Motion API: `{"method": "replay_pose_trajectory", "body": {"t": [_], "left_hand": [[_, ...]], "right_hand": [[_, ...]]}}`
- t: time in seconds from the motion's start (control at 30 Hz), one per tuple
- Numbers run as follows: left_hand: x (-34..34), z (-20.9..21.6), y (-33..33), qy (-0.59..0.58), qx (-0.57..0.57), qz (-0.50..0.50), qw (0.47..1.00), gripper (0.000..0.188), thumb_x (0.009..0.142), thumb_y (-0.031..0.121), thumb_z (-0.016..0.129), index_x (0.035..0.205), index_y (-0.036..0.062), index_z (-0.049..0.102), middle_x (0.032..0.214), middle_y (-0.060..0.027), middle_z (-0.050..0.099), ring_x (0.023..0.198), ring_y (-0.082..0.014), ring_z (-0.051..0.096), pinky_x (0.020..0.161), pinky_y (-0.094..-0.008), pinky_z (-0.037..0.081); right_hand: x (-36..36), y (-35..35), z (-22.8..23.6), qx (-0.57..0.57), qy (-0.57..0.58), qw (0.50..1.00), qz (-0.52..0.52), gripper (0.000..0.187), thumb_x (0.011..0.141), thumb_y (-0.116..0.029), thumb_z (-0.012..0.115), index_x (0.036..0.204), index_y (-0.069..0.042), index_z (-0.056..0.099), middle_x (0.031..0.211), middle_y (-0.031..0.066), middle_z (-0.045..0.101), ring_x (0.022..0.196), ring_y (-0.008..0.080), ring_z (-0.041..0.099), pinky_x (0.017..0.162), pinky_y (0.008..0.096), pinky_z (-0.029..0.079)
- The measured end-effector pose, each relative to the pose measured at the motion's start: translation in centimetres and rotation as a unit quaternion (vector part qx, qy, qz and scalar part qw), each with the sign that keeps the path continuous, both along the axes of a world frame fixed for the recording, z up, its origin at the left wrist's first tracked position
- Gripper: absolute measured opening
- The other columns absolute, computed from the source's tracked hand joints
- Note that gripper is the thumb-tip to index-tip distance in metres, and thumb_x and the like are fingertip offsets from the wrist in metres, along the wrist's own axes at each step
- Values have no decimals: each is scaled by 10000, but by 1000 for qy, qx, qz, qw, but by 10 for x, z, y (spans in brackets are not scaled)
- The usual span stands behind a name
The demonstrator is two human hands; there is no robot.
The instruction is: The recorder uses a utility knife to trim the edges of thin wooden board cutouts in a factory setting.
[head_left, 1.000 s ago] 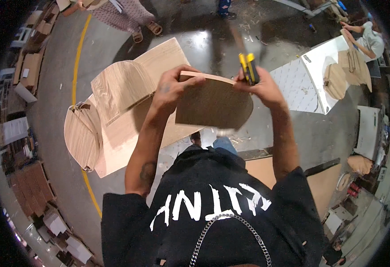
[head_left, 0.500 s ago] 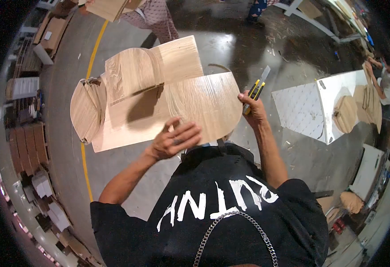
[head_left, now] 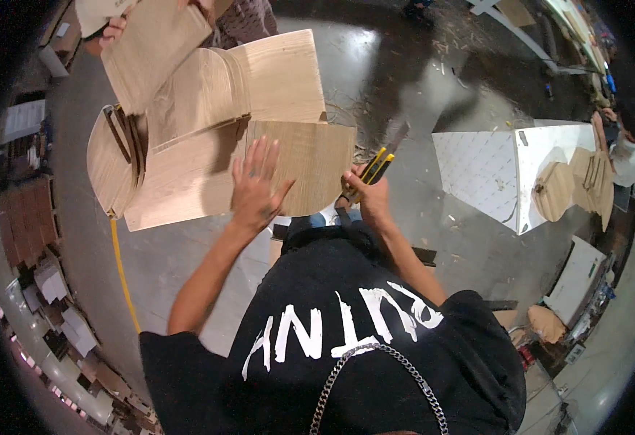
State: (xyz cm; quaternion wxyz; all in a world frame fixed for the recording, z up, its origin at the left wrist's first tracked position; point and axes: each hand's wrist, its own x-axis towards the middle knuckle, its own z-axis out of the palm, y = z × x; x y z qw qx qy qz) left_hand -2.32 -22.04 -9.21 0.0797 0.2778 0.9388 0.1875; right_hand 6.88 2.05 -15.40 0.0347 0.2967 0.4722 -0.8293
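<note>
A wood-grain panel (head_left: 321, 163) with a rounded near corner lies in front of me, partly over a larger pale board (head_left: 180, 181). My left hand (head_left: 258, 190) rests flat near the panel's left side, its fingers stretched out. At the right edge, my right hand (head_left: 369, 199) grips a yellow and black utility knife (head_left: 377, 167), its blade out and pointing away from me. The thumb of that hand is close to the panel's edge. Beyond, several curved panels (head_left: 205, 87) are stacked on the board. More rounded panels (head_left: 107, 170) stand at its left end.
A co-worker across from me holds another wood panel (head_left: 154, 54) over the far left of the stack. To the right, a white box-like stand (head_left: 477, 174) carries rounded panels (head_left: 553, 190), with another person beside it. Scraps litter the floor (head_left: 404, 109).
My left hand has come down flat on the panel, fingers now pointing away. The right hand with the knife has shifted left along with the panel's edge. The co-worker's panel has moved nearer, over the stack.
</note>
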Motion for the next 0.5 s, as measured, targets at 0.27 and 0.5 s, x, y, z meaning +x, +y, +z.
{"method": "replay_pose_trajectory", "body": {"t": [0.27, 0.5], "left_hand": [[-14, -64, 74, 90, -187, 140, 968, 660, 978, 499, 483, 1521, 133, 406, 1633, -200, 213, 1498, -392, 173, 1138, -661, 116], [-13, -102, 14, 202, -65, 91, 973, 656, 970, 467, 547, 1488, 81, 430, 1544, -218, 363, 1429, -401, 321, 1151, -535, 244]], "right_hand": [[-2, 53, 9, 106, -55, 991, 56, 366, 923, -248, 730, 1077, 36, 556, 888, 131, 711, 776, 217, 720, 667, 348, 608], [-8, 47, 10, 264, -20, 952, 154, 574, 921, -381, 694, 1280, 39, 538, 949, 157, 722, 857, 220, 707, 705, 372, 571]]}}
